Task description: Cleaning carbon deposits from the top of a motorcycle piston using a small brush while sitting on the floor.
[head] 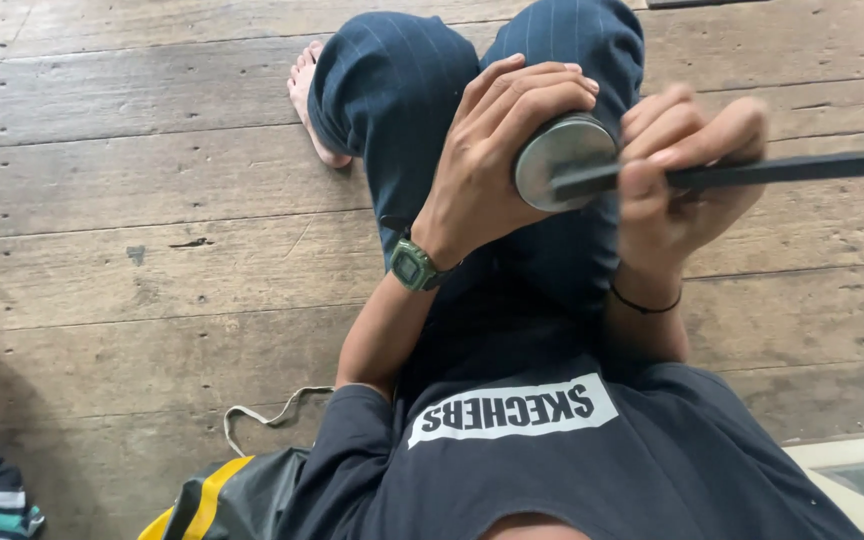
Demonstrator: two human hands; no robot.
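Seated person on a plank floor [102,200]: the left hand [497,150] is wrapped fully closed around a metal cylinder [562,160], its flat round end face toward the camera, held above the crossed knees. The right hand [677,165], fingers pinched shut, holds a dark flat bar [792,170] laid across that end face, touching it. The step in hand appears to be working the bar against the face; keeping on would likely call for a steady left grip and even pressure.

I am counting two hands, the left hand [497,150] and right hand [677,170], one metal cylinder [562,160], one dark rod [782,170], one wristwatch [414,267], one bare foot [307,100], one bag [222,500].
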